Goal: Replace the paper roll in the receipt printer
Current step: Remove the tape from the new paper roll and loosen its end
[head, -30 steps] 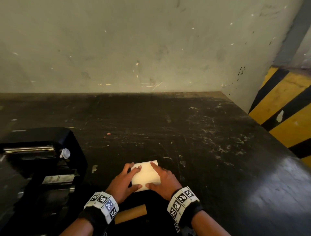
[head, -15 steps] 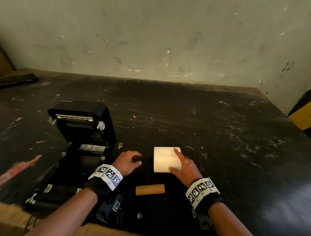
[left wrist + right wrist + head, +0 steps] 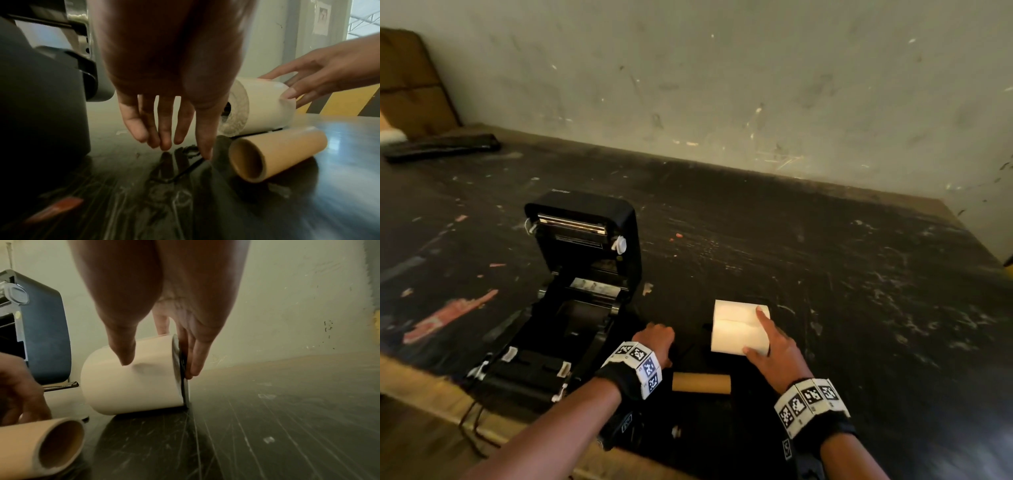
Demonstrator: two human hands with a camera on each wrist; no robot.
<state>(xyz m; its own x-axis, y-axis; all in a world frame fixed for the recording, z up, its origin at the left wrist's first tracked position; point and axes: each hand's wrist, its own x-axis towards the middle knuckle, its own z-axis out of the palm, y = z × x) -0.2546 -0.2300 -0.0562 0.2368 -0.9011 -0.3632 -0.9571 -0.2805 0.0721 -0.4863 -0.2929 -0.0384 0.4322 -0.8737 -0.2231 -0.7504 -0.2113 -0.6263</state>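
The black receipt printer (image 3: 585,291) stands on the dark table with its lid up and its paper bay showing no roll. To its right lies a white paper roll (image 3: 736,329) on its side. My right hand (image 3: 755,330) holds it, index finger across the top, thumb on the near side. In the right wrist view the other fingers (image 3: 193,363) lie against a black disc at the roll's (image 3: 131,378) right end. My left hand (image 3: 659,337) is between printer and roll, with straight fingers (image 3: 164,139) pointing down at the table. An empty brown cardboard core (image 3: 702,383) lies just in front of both hands.
A thin black piece (image 3: 185,168) lies on the table under my left fingertips. A flat black object (image 3: 441,145) and a brown cushion (image 3: 410,85) sit at the far left by the wall. The table's wooden front edge (image 3: 431,387) runs below the printer.
My left hand has let go of the white roll and moved left toward the printer. The right hand stays on the roll. The head view has swung left, bringing the whole printer into view.
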